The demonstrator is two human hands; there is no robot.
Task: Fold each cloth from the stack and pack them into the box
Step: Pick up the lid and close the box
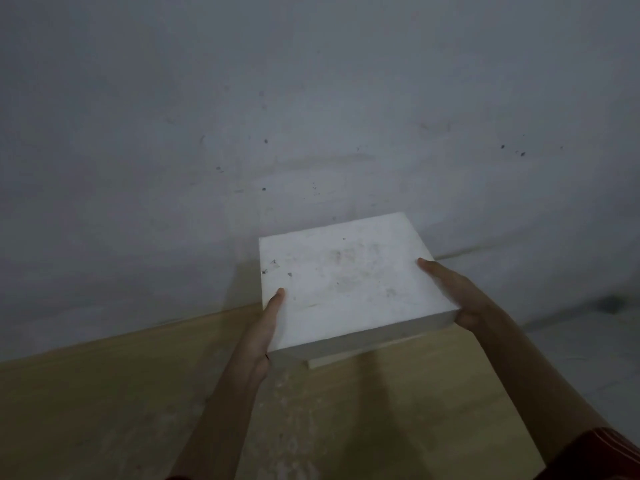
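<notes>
A flat white box (349,282), its lid on and slightly smudged, is held just above the far end of the wooden table (121,403). My left hand (266,327) grips its left edge, thumb lying on the lid. My right hand (453,292) grips the right edge, thumb along the top and fingers hidden underneath. A thin pale edge (346,356) shows beneath the box near its front; I cannot tell what it is. No cloth or stack is in view.
A grey, marked wall (311,116) rises directly behind the table. The table's right edge runs diagonally down to the lower right, with a pale tiled floor (588,358) beyond it.
</notes>
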